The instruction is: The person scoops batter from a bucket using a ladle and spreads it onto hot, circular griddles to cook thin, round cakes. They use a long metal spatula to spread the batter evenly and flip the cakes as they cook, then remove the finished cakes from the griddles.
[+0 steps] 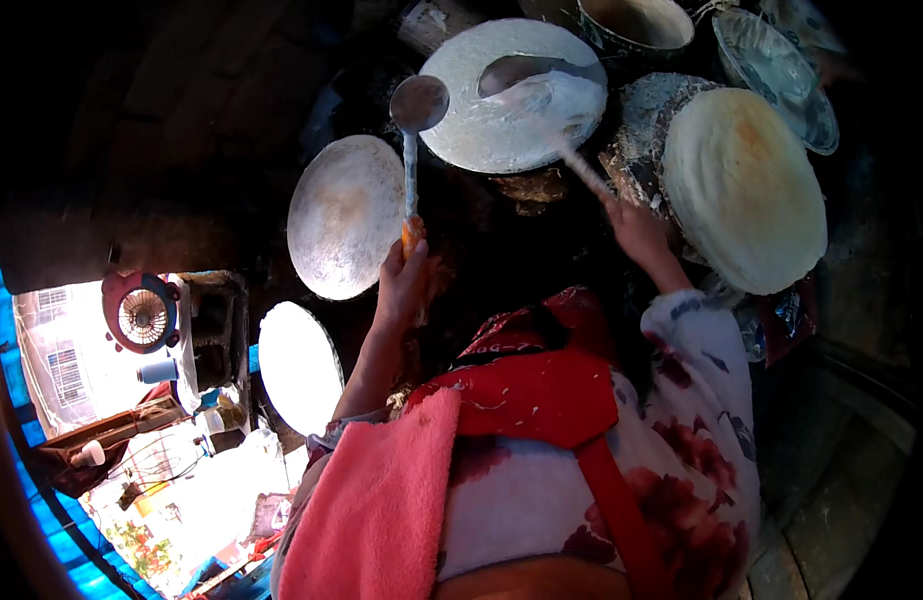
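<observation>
My left hand (403,275) is closed round the orange grip of a ladle (419,103). Its round bowl is raised beside the left rim of a wide round griddle (467,135). White batter (567,103) coats much of that griddle, and a dark grey crescent shows through in the middle. My right hand (639,235) grips the light handle of a long-handled tool (585,172). The tool's far end is blurred over the batter, so its shape is hidden. Right of that hand lies a thick, pale round flatbread or stack of them (747,190), browned near the top.
A second round pan (347,215), whitish and dry-looking, stands left of my left arm. Below it is a bright white disc (300,368). At the back are a deep pot (637,22) and a clear-walled basin (777,75). A fan (142,313) stands by the bright opening at left.
</observation>
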